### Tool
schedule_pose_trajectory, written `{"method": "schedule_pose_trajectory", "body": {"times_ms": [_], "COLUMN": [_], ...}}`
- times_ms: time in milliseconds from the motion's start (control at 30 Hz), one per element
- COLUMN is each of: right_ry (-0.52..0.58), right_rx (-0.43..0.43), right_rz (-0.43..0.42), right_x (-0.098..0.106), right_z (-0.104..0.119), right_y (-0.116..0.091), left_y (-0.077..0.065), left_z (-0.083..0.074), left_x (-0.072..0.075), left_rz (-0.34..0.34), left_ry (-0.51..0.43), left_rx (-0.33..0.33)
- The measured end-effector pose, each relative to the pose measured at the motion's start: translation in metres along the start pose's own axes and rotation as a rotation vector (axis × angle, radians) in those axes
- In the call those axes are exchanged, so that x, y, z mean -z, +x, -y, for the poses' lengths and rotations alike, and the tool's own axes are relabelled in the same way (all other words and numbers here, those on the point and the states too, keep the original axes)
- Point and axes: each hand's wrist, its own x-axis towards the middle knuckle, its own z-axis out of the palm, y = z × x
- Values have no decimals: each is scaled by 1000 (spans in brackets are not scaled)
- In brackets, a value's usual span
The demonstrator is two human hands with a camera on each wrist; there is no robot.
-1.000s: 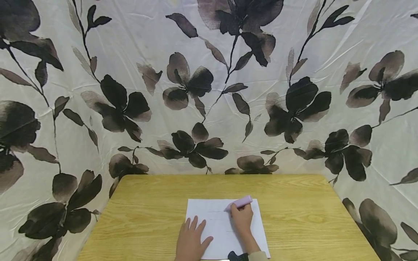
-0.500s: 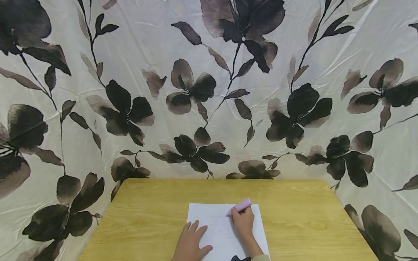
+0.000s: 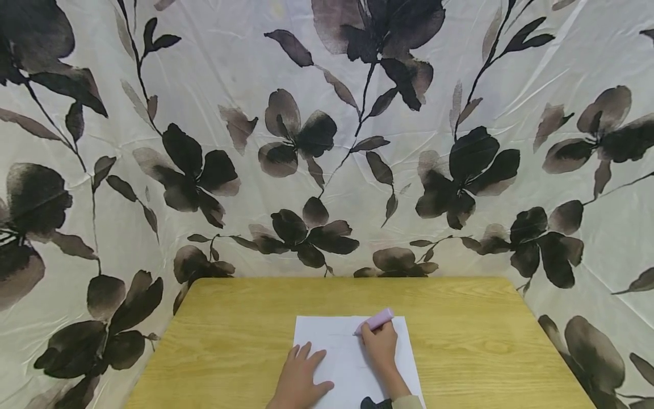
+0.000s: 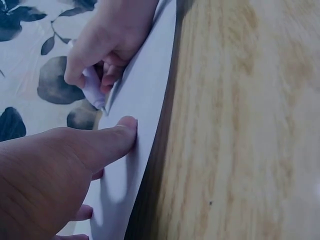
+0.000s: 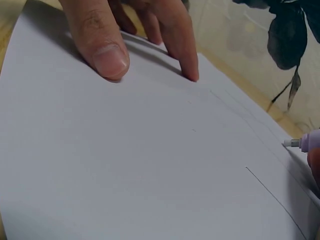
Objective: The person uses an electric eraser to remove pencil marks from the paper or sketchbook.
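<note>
My right-wrist view shows the pen [image 5: 311,142] with its white tip, tiny from the head. There, I see the right hand [image 3: 382,343] pinching it, lower centre over the paper [image 3: 342,375], partly hiding its barrel; the left hand [image 3: 301,378], fingers apart, rests alongside. Floral cloth [image 3: 240,68] rises behind the table [image 3: 219,341]. The pen slants, tip lower left.

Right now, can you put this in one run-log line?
left hand: rests on white paper | right hand: grips lilac pen-shaped tool, white tip at paper | thin dark line: on paper
</note>
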Motion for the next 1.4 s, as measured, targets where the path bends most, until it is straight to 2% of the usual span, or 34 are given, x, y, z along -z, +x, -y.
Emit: {"method": "schedule_pose_trajectory", "body": {"times_ms": [300, 700, 800, 1067, 1167, 1300, 1400], "right_ry": [-15, -23, 11, 196, 131, -10, -15], "right_rx": [-5, -4, -16, -25, -9, 30, 58], "right_rz": [34, 49, 41, 30, -3, -59, -53], "right_x": [-1, 0, 0, -7, -8, -5, -4], "right_z": [-2, 1, 1, 4, 0, -7, -6], "right_y": [-1, 0, 0, 4, 3, 2, 2], "left_y": [-2, 0, 0, -2, -3, -2, -1], "left_z": [1, 2, 1, -1, -2, -4, -4], "left_x": [-4, -8, -8, -5, -5, -5, -6], "left_rz": [-11, 24, 18, 1, -4, -14, -24], "left_ry": [27, 58, 67, 52, 53, 69, 73], "left_rx": [-5, -13, -24, -22, -32, -37, -34]}}
